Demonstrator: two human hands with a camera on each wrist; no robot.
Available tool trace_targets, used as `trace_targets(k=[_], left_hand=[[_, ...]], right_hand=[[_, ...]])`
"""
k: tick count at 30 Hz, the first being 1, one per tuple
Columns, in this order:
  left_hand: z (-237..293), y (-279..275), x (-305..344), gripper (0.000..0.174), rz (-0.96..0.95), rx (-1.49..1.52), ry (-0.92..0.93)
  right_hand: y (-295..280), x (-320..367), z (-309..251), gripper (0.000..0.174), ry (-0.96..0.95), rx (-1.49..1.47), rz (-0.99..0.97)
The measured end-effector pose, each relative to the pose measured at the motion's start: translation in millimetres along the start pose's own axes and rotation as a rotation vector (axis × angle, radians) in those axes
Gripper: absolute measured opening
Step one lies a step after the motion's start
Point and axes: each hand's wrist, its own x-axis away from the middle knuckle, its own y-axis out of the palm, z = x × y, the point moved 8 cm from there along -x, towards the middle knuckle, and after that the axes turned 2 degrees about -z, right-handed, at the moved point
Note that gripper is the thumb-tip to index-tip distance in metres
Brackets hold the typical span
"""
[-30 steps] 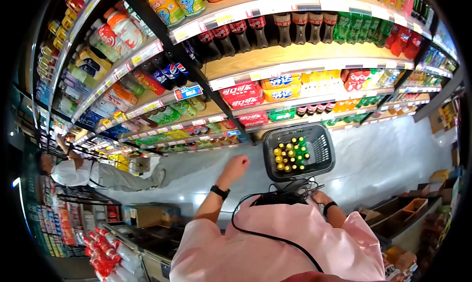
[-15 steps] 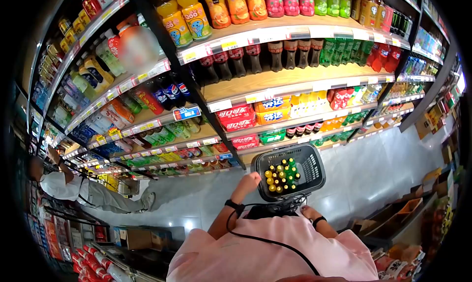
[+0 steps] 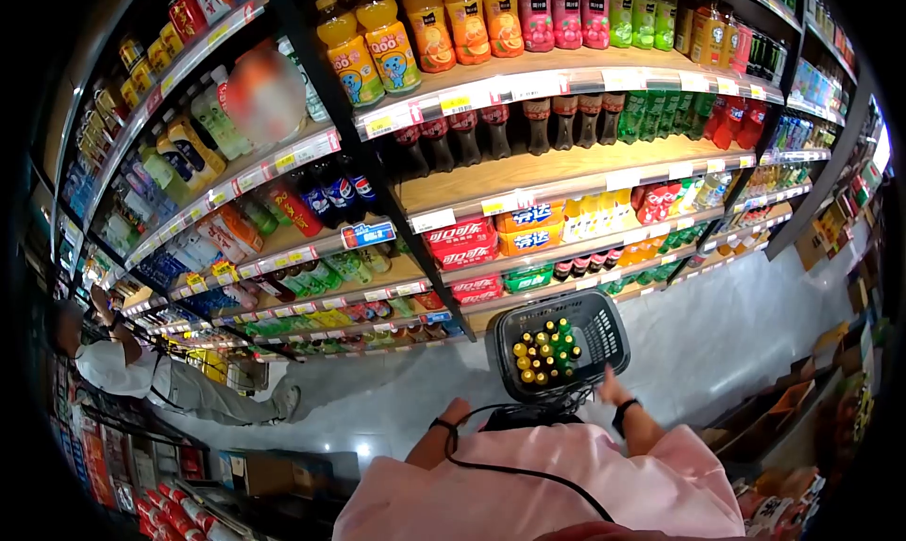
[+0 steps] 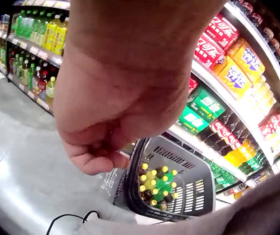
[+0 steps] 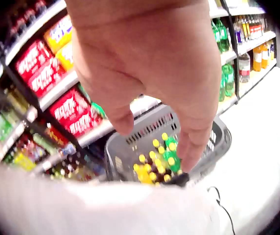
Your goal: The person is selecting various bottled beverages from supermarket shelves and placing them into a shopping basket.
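Observation:
A dark grey shopping basket (image 3: 604, 335) stands low in front of the body, with several small yellow-capped bottles (image 3: 545, 352) upright inside, some yellow, some green, some dark. My right hand (image 3: 613, 390) is at the basket's near right side. In the right wrist view, its thumb and fingers are extended and apart over the basket (image 5: 145, 128), nothing between them. My left hand (image 3: 455, 411) hangs near the waist, left of the basket. The left wrist view shows its fingers (image 4: 93, 164) loosely curled and holding nothing, with the basket (image 4: 196, 188) beyond.
Shelves (image 3: 566, 168) of drinks curve across the front and left. Red cola packs (image 3: 462, 244) sit low behind the basket. A person in a white shirt (image 3: 113, 366) stands far left. Boxes (image 3: 802, 390) line the right. A black cable (image 3: 519, 458) loops across the pink shirt.
My left hand has drawn back toward the waist from beside the basket. My right hand has come forward to the basket's near right edge, its fingers now extended.

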Motion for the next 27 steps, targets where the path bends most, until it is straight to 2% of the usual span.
trace_targets(k=[1, 2, 3, 4, 5, 6, 7, 8, 11, 12, 14, 16, 17, 18, 20, 22, 24, 26, 27], left_hand=[[-8.6, 10.8, 13.2, 0.024, 0.032, 0.420, -0.188], [-10.2, 14.7, 38.6, 0.024, 0.198, 1.036, -0.353], [-4.6, 13.8, 73.2, 0.023, 0.438, 1.461, -0.471], [-2.4, 21.4, 82.5, 0.023, 0.461, 1.530, -0.469], [-4.4, 31.0, 85.0, 0.023, 0.447, 1.507, -0.429], [-5.0, 39.3, 90.0, 0.023, 0.442, 1.476, -0.391], [-4.1, 48.9, 95.7, 0.024, 0.437, 1.444, -0.360], [-2.7, 58.9, 100.5, 0.024, 0.436, 1.411, -0.335], [2.8, 78.3, 111.5, 0.024, 0.450, 1.323, -0.283], [3.9, 82.9, 113.1, 0.024, 0.458, 1.298, -0.267], [11.0, 92.3, 118.8, 0.024, 0.465, 1.266, -0.251], [13.7, 99.1, 125.0, 0.024, 0.473, 1.240, -0.240], [15.8, 103.1, 126.8, 0.024, 0.479, 1.232, -0.239], [17.0, 106.3, 129.3, 0.024, 0.484, 1.223, -0.238], [17.8, 109.8, 132.4, 0.024, 0.490, 1.215, -0.239], [17.6, 110.3, 133.8, 0.024, 0.501, 1.216, -0.243], [15.5, 110.9, 138.8, 0.024, 0.510, 1.217, -0.252], [15.1, 115.9, 144.0, 0.024, 0.507, 1.226, -0.261], [14.6, 118.7, 145.8, 0.025, 0.506, 1.229, -0.265]], right_hand=[[-42.9, -28.2, -16.3, 0.087, 0.090, -0.038, 0.105], [-96.1, -54.5, -50.6, 0.079, 0.045, -0.209, 0.269], [-157.4, -62.7, -114.3, 0.059, -0.063, -0.282, 0.354], [-204.8, -80.2, -166.7, 0.034, -0.179, -0.228, 0.350], [-243.0, -90.0, -219.7, 0.029, -0.181, -0.250, 0.332], [-281.0, -87.1, -287.4, 0.027, -0.413, -0.321, 0.394], [-304.9, -90.8, -332.3, 0.025, -0.322, -0.362, 0.337], [-328.1, -86.8, -384.7, 0.027, -0.471, -0.379, 0.334], [-363.4, -55.5, -531.2, 0.051, -0.752, -0.623, 0.393], [-365.4, -46.0, -573.1, 0.060, -0.841, -0.708, 0.341], [-369.1, -42.8, -642.5, 0.071, -1.054, -0.645, 0.480], [-377.8, -22.0, -704.6, 0.077, -1.068, -0.579, 0.517], [-385.6, -18.7, -730.9, 0.077, -1.095, -0.450, 0.642], [-393.4, -25.8, -755.1, 0.079, -1.222, -0.436, 0.762], [-402.5, -40.6, -787.8, 0.080, -1.207, -0.343, 0.970], [-404.3, -62.2, -804.5, 0.080, -1.036, -0.308, 0.909], [-407.3, -80.2, -814.8, 0.076, -0.965, -0.256, 0.814], [-403.0, -111.3, -815.7, 0.075, -0.823, -0.189, 0.634], [-408.4, -108.7, -819.9, 0.075, -0.837, -0.189, 0.638]])
